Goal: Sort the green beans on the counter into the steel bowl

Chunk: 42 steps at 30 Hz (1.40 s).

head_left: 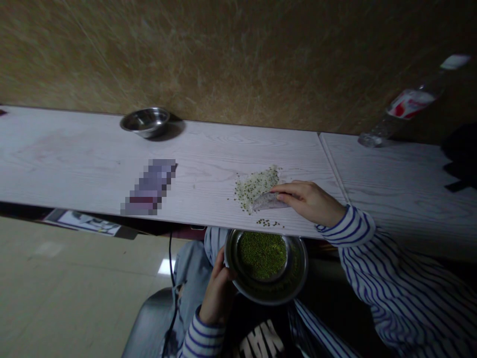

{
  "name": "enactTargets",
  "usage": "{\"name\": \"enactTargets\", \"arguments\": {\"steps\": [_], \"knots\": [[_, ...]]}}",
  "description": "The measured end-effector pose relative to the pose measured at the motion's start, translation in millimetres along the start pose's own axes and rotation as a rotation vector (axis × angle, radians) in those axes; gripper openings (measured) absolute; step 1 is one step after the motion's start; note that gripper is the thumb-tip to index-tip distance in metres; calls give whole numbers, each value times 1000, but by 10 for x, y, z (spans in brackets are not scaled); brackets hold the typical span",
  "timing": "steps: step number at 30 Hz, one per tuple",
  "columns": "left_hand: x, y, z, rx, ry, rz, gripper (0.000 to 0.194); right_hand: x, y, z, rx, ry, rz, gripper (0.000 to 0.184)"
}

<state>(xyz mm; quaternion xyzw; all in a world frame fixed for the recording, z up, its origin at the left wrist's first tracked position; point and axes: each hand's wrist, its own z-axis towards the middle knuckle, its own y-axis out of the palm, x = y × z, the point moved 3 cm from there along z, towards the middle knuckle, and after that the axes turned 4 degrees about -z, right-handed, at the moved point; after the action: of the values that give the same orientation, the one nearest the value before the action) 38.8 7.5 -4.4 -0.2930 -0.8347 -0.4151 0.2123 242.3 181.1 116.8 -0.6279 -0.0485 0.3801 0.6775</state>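
Note:
My left hand [220,287] grips the left rim of a metal bowl [302,268] just below the table's front edge. Many green mung beans [263,253] lie inside this bowl. Pinched in my right hand [309,201] is a thin, see-through plastic piece [270,200], tilted against the tabletop; its exact kind is unclear. Beside it spreads a pile of white rice-like grains mixed with green beans [255,186]. A few loose beans [268,223] lie nearer the table edge, between the pile and the bowl.
The pale wooden table [208,154] runs along a wall. An empty-looking metal bowl [146,123] stands back left, with a pixelated flat object [151,186] in front. A plastic bottle [408,104] stands at right, near a dark object [462,154]. A cable [170,263] hangs below.

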Motion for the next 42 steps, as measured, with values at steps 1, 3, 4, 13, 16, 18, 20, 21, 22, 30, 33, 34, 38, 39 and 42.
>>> {"name": "enactTargets", "arguments": {"steps": [1,3,4,13,16,18,20,21,22,30,33,34,38,39,42], "knots": [[-2,-1,2,0,-3,-3,68,-8,-3,-7,-12,-11,6,29],[-5,-2,3,-1,-12,-9,68,-22,-15,-24,-38,-35,24,29],[-5,-3,3,1,-19,-11,68,-25,-23,-33,-47,-44,31,29],[-18,-10,15,5,7,7,69,3,-30,-64,-49,-26,50,29],[-26,-22,22,25,-4,10,71,-4,-26,-76,-49,-41,63,30],[-20,-19,19,30,-7,12,72,-10,-30,-83,-44,-46,67,30],[-10,-6,11,29,-5,12,72,-19,-27,-82,-58,-50,67,30],[-6,1,6,27,-5,6,72,-24,-23,-78,-67,-50,63,30],[-3,7,1,26,-7,-3,71,-28,-21,-70,-71,-47,56,30],[2,7,-9,10,-18,-22,64,-51,-3,-17,-45,6,63,30],[5,0,-9,-5,-14,-18,59,-55,19,-18,-43,3,64,29],[4,-3,-9,-9,-13,-16,59,-51,22,-16,-30,10,62,29],[3,-10,-9,-11,-17,-5,62,-46,20,1,-5,24,72,29],[5,-12,-8,-10,-16,-1,63,-53,20,7,-10,17,77,29],[9,-20,-4,-5,-14,26,63,-83,24,28,-26,-6,79,29]]}}
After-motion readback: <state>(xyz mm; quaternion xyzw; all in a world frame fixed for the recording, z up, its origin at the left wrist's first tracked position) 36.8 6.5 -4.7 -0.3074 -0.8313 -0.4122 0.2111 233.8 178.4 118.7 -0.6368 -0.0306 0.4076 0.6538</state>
